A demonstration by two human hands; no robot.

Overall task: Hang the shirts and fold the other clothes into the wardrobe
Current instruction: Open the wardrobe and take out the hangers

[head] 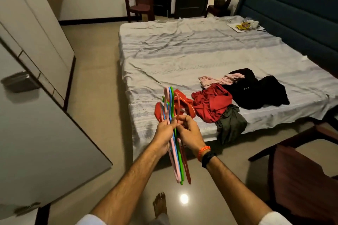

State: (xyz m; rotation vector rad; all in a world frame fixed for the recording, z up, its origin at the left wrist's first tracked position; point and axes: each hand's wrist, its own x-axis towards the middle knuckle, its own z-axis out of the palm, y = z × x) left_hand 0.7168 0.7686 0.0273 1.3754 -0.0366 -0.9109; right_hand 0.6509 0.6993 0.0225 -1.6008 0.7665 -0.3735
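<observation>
Hangers (173,133) of pink, blue, green and red plastic stood bunched upright before the bed (182,56), the left hand (164,133) wrapped around them and the right hand (190,133) pinching one. Red clothes (210,104), a black garment (259,91), a pink piece (219,80) and an olive one (231,124) lay heaped near the bed's closest edge, the white wardrobe (36,97) standing left of the bed.

Striped grey bed (182,55), clothes pile (228,100) near edge, tray (244,27) by headboard

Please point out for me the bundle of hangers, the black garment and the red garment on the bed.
bundle of hangers (171,107): head view, on the blue hanger's upper part.
black garment (259,95): head view, on its middle.
red garment (212,105): head view, on its crumpled middle.
</observation>
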